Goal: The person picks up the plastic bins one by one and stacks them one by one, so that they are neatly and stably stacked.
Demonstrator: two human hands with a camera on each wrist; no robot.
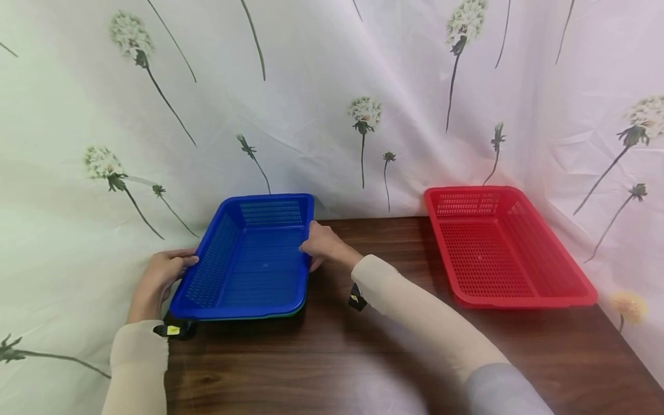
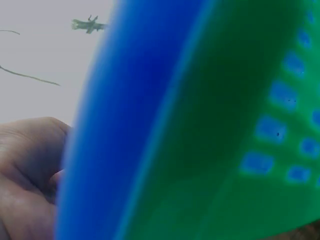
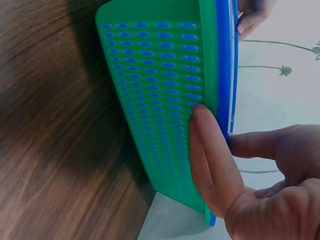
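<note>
A blue plastic basket (image 1: 264, 265) with slotted sides sits nested in a green basket (image 3: 155, 12), whose perforated wall shows in both wrist views. At the left side of the stack, my left hand (image 1: 162, 276) holds the rim, thumb near the top edge; its other fingers are mostly hidden. My right hand (image 1: 325, 245) grips the right side. In the right wrist view its thumb is at the blue rim and its fingers (image 3: 215, 150) lie against the green wall below. Whether the stack's base touches the table cannot be told.
A red slotted basket (image 1: 479, 259) stands on the right of the dark wooden table (image 1: 290, 369). White cloth (image 1: 321, 104) printed with dandelions hangs behind and along both sides of the table.
</note>
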